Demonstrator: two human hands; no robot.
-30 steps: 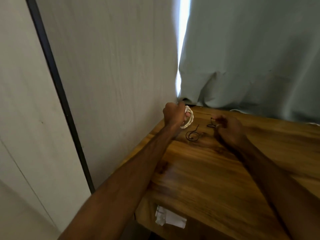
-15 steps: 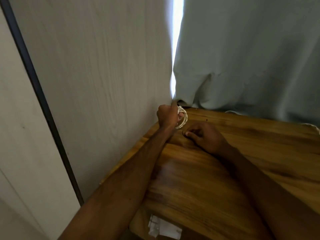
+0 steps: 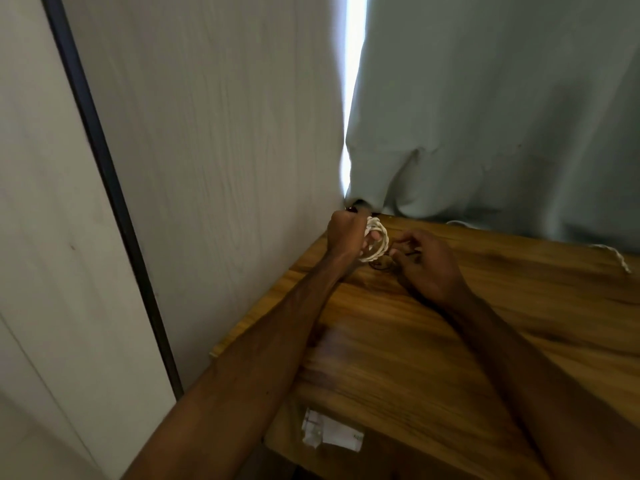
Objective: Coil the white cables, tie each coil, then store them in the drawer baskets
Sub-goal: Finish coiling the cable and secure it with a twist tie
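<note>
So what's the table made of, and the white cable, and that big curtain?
The table: looks like wood, brown streaky grain, with a slight shine, perhaps varnished.
The white cable coil in the left hand: twisted or braided covering, matte, maybe fabric; too small to be sure.
The curtain: soft grey-green cloth, matte; it hangs in folds.

Left grip [image 3: 346,233], right grip [image 3: 427,266] — bare, like both forearms [image 3: 263,341].

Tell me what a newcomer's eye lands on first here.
The bright slit of daylight between the wall and the grey curtain, top centre, draws the eye. Below it, at the far left corner of the wooden table, the left hand grips a white cable coil while the right hand pinches a thin dark tie beside it.
</note>
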